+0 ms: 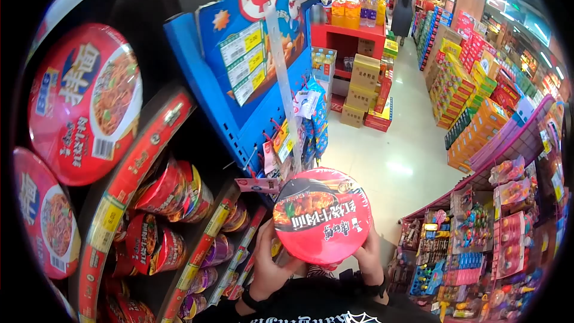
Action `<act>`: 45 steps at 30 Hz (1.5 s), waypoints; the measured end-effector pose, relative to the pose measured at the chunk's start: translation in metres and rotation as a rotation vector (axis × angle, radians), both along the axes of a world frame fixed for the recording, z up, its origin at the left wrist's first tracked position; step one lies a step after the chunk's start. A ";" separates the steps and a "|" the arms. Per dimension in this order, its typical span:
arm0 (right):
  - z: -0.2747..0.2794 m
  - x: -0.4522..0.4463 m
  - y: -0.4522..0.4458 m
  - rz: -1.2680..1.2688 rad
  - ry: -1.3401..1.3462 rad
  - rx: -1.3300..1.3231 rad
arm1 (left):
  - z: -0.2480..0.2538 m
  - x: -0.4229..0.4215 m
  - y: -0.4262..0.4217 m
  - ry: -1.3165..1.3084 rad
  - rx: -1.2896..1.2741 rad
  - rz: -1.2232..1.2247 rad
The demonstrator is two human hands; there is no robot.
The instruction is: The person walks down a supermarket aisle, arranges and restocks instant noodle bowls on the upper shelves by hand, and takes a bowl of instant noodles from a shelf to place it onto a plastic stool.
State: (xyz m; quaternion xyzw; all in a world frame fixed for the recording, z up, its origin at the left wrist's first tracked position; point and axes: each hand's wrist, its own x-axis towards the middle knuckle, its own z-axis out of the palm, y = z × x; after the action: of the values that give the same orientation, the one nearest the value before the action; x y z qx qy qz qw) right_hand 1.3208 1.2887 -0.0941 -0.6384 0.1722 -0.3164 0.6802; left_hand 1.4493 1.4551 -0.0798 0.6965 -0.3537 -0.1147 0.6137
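Observation:
A round red instant noodle tub [323, 216] is held up in front of my body, its printed lid facing the camera. My left hand [274, 263] grips it from the lower left, and my right hand [369, 254] holds its lower right side. Part of the fingers of both hands is hidden under the tub. Left of my hands, shelves hold red noodle tubs [166, 191] and purple-lidded ones [218, 250]. Two large red noodle bowls [85, 104] stand on the upper left shelf.
A blue display rack [224, 119] with hanging packets rises ahead of my left hand. Stacked cartons [362, 84] and a red drinks stand [320, 34] are beyond it. Racks of small goods [460, 251] stand at the right. A person [403, 12] is far down the aisle.

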 end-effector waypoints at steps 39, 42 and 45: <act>-0.229 0.091 -0.138 -0.007 0.407 0.310 | -0.223 0.091 -0.154 0.677 0.402 -0.247; -0.214 0.089 -0.143 0.074 0.434 0.302 | -0.221 0.084 -0.148 0.642 0.379 -0.234; -0.198 0.087 -0.142 0.048 0.472 0.150 | -0.210 0.079 -0.140 0.567 0.382 -0.244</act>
State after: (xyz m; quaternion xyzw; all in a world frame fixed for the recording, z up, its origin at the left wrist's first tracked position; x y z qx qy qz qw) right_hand 1.4082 1.1467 -0.2921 -0.6464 0.3340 -0.1289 0.6738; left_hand 1.5285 1.3148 -0.2894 0.6917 -0.2223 -0.4396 0.5280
